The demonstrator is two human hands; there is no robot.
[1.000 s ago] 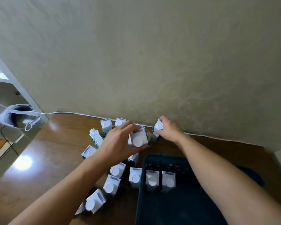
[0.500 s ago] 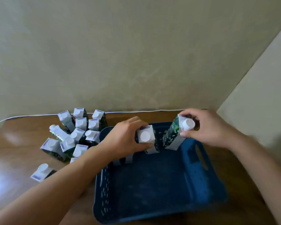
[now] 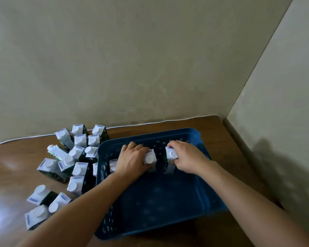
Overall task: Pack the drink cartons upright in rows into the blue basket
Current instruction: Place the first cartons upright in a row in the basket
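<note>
Both cartons now lowered into blue basket (image 3: 194,134), left hand (image 3: 132,161) gripping upright carton (image 3: 149,159), right hand (image 3: 185,157) gripping upright carton (image 3: 171,154)

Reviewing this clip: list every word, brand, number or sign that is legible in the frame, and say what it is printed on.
None can be read.
Cartons on the table: each top carries a bluish printed strip, too blurred to read.
Cartons held in the blue basket by the left hand and right hand: strips and dark patterned sides, no legible text.
Basket and wall: no lettering visible.
</note>
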